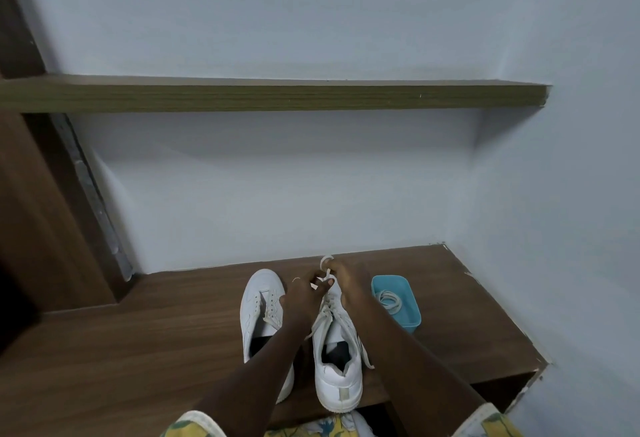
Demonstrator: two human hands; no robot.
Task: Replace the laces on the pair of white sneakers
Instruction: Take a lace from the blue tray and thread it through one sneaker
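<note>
Two white sneakers stand side by side on the wooden counter [138, 350], heels toward me. The left sneaker [258, 312] has empty eyelets and no lace. The right sneaker [337, 350] still carries a white lace [323, 319] through its eyelets. Both hands work at its toe end. My left hand [304, 293] pinches the lace near the lowest eyelets. My right hand [346, 279] holds a loop of the same lace lifted above the toe. A coiled white lace [389, 299] lies in the blue tray [412, 312] to the right.
A wooden shelf [277, 97] runs along the pale blue wall above the counter. A dark wooden panel [41, 228] closes the left side. The counter's right end [533, 364] drops off near the wall. Patterned yellow sleeves show at the bottom edge.
</note>
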